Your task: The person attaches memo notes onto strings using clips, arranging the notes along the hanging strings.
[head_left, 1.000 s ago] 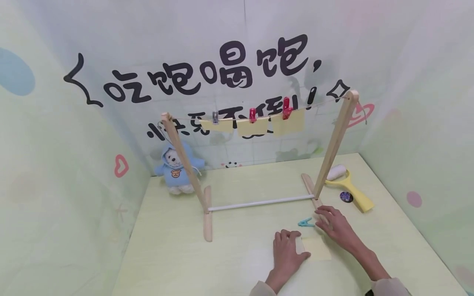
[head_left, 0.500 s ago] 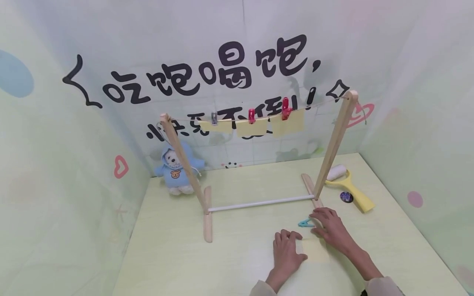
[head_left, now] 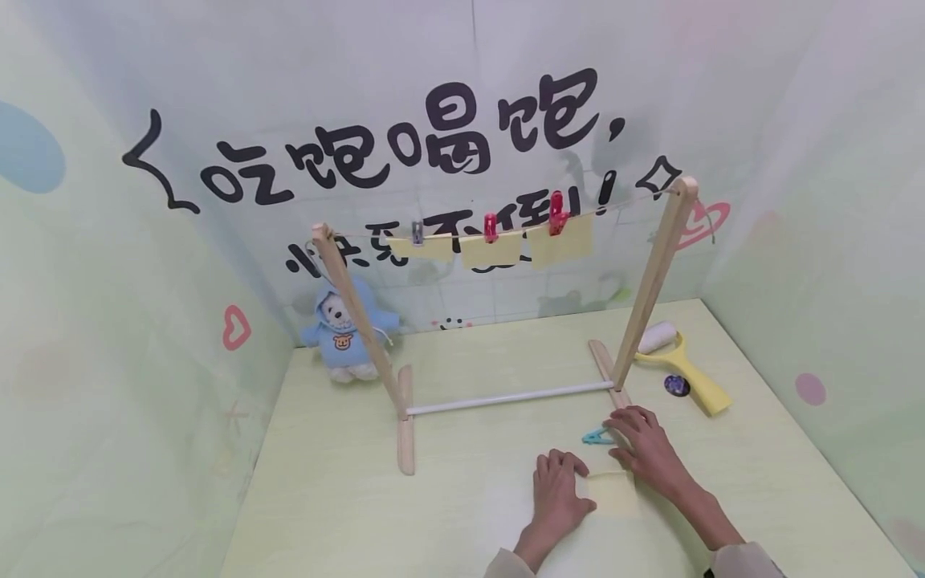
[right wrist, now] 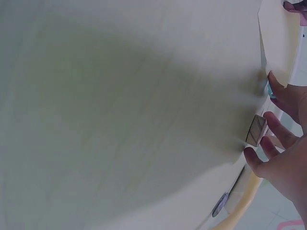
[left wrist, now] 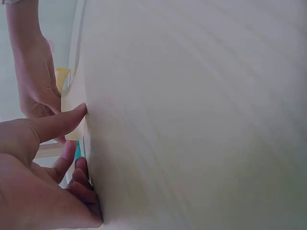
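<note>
A pale yellow paper note [head_left: 613, 495] lies near the front of the table between both hands, its far edge slightly lifted. My left hand [head_left: 560, 494] holds its left side; in the left wrist view the thumb [left wrist: 76, 112] overlaps the paper [left wrist: 72, 103] and the index finger is at its far end. My right hand [head_left: 646, 449] is by the note's far right corner, fingers spread around a turquoise clothespin [head_left: 596, 437]. In the right wrist view the thumb partly covers the clothespin [right wrist: 271, 91]; whether it touches it, I cannot tell.
A wooden drying rack [head_left: 654, 281] with a white crossbar [head_left: 509, 396] stands behind the hands. Three yellow notes hang from its string by a grey and two red clothespins. A plush bear [head_left: 343, 337], a yellow lint roller [head_left: 690, 369] and a dark round disc [head_left: 676, 385] sit nearby.
The note has shifted slightly toward the table's front, and its far edge looks more lifted. My right hand has moved a little left, closer to the clothespin; the left hand barely moved.
</note>
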Tool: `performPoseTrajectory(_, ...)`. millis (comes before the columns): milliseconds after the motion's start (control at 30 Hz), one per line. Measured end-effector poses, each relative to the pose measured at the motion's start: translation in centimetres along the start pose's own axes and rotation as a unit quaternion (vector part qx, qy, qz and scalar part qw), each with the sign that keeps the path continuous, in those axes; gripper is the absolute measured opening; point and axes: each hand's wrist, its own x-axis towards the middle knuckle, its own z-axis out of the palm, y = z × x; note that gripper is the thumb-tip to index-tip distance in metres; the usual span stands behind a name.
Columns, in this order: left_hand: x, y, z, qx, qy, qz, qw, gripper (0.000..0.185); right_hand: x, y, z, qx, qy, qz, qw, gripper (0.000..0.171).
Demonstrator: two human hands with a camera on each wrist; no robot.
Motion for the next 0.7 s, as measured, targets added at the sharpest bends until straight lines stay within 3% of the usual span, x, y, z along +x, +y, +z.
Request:
performPoseTrajectory(267,-0.42,0.19,-0.01,-0.024,-0.032,0.035,0.9986,0.048,-0.05,-0.12,0.19,0.001,0.011,0.008,1.0,0.034)
performPoseTrajectory(700,-0.91,-0.12,0.01,-0.036,-0.03,0.066,0.9967,0.048,-0.12,-0.12,0.03,-0.004,0.007,0.011,1.0,0.034)
